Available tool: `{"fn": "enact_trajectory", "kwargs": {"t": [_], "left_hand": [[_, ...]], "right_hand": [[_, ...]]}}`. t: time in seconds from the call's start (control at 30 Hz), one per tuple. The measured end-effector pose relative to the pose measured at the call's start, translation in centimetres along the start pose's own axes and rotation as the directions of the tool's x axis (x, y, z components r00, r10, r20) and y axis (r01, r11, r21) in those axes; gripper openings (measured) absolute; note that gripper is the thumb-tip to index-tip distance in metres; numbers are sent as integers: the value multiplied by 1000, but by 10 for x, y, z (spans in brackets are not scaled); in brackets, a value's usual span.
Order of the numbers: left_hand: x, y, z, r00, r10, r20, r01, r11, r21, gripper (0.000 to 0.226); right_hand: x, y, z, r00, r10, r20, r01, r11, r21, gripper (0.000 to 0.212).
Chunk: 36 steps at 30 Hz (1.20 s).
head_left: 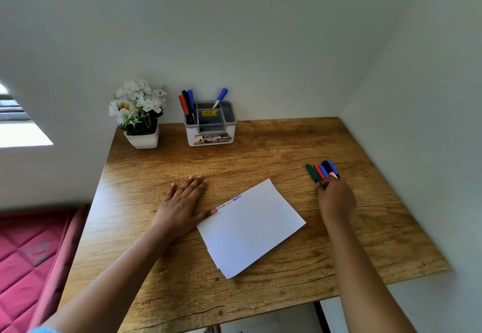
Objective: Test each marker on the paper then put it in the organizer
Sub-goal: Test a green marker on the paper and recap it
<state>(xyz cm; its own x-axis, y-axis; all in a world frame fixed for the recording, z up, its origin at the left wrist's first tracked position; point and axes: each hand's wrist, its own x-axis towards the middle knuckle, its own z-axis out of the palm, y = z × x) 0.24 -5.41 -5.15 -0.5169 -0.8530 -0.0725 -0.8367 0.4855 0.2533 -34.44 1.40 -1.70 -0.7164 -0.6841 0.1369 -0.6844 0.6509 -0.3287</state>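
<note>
- Nearest: two bare forearms (112, 275) stretched over the counter (260, 158), with a scrap of blue sleeve (44, 329) at the bottom edge
- Left hand (182, 202) flat on the wood, fingers straight, thumb tip touching the paper (250, 231) at its left edge beside the scribbles (229, 201); nothing held
- Right hand (336, 199) reaching to the loose markers (322, 171) at the right of the counter, fingertips among their near ends; cannot tell whether closed round one, fingers hidden behind the back of the hand
- Organizer (211, 141) well apart, at the back against the wall, beside a flower pot (142, 139)
- Likely risks: nudging the neighbours while pulling one from so tight a bundle and rolling them toward the right edge; lifting two at once; paper skidding under a stroke, pinned only by a thumb
- Counts: seemingly five loose markers (green, red, blue, black, blue); four stored markers (188, 103) in the organizer, three in the left compartment and one blue at the back; one organizer; one paper, perhaps two sheets stacked; one flower pot
</note>
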Motion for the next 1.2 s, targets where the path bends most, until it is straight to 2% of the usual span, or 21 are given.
{"fn": "enact_trajectory", "kwargs": {"t": [0.17, 0.23, 0.33, 0.4, 0.43, 0.47, 0.5, 0.53, 0.57, 0.63, 0.7, 0.77, 0.97, 1.1, 1.2], "left_hand": [[0, -3, 1, 1000, 20, 19, -20, 1000, 3, 106], [-2, -5, 1, 999, 31, 19, -31, 999, -20, 106], [-7, -2, -1, 999, 40, 9, -39, 995, -91, 107], [-10, 11, -4, 999, 17, -46, -28, 964, -264, 95], [-12, 23, -10, 998, -31, -57, 3, 899, -438, 80], [-15, 39, -20, 995, -97, -37, 49, 755, -654, 65], [-16, 54, -30, 989, -145, -8, 71, 526, -848, 53], [-17, 68, -39, 982, -187, 9, 65, 297, -953, 46], [-17, 77, -46, 973, -230, 11, 45, 142, -989, 41], [-16, 88, -54, 957, -290, 2, -2, -14, -1000, 31], [-16, 91, -58, 947, -320, 17, -19, -108, -994, 21], [-16, 91, -58, 943, -331, 36, -20, -164, -986, 22], [-18, 89, -60, 935, -352, 43, -39, -222, -974, 27], [-18, 86, -68, 937, -347, 23, -69, -250, -966, 24], [-14, 90, -74, 939, -341, 45, -65, -304, -950, 16]], "right_hand": [[-7, -16, -6, 996, -8, 83, 6, 1000, 24, 20], [-21, -28, -14, 990, -44, 134, 23, 988, 155, 16], [-52, -53, -29, 967, -186, 177, 100, 908, 407, 12], [-75, -68, -38, 930, -311, 197, 163, 828, 536, 11], [-87, -75, -41, 910, -364, 200, 188, 790, 584, 11], [-97, -81, -44, 891, -407, 203, 205, 758, 619, 12], [-105, -86, -46, 874, -440, 206, 217, 733, 645, 12], [-112, -90, -47, 859, -464, 214, 225, 719, 658, 13], [-116, -94, -48, 846, -483, 225, 235, 717, 656, 13], [-121, -100, -51, 817, -524, 241, 289, 733, 615, 14], [-123, -104, -55, 791, -564, 236, 364, 745, 559, 14], [-124, -107, -57, 770, -594, 233, 417, 744, 522, 14], [-126, -114, -57, 736, -630, 246, 452, 729, 514, 21], [-131, -117, -59, 729, -622, 285, 385, 717, 580, 29], [-131, -123, -63, 735, -592, 330, 261, 697, 667, 32]]}}
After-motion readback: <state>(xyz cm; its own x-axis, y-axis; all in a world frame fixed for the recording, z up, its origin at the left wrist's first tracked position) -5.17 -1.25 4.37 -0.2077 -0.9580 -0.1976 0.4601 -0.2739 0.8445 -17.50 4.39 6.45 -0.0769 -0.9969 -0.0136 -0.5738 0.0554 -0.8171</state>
